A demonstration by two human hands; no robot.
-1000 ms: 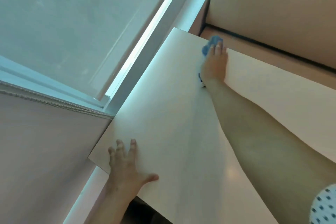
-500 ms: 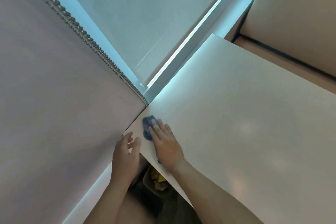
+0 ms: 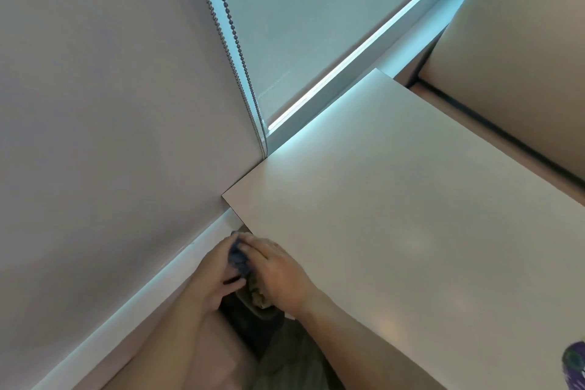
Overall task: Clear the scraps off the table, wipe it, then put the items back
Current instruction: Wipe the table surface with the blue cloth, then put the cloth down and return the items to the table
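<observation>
The pale table fills the right half of the view with a bare top. At its near left edge my two hands meet around a dark blue cloth. My left hand sits just off the edge, thumb and curled fingers wrapped round the cloth. My right hand lies over the cloth from the table side with fairly straight fingers. Directly below the hands, under the edge, is a dark bin with brownish scraps in it.
A wall with a white baseboard runs along the left. A bead chain hangs beside the window. A tan bench seat stands beyond the table's far edge. Patterned fabric shows at lower right.
My right hand has dragged the cloth from the far corner across the table to the near left edge. My left hand left the tabletop and closed on the cloth there.
</observation>
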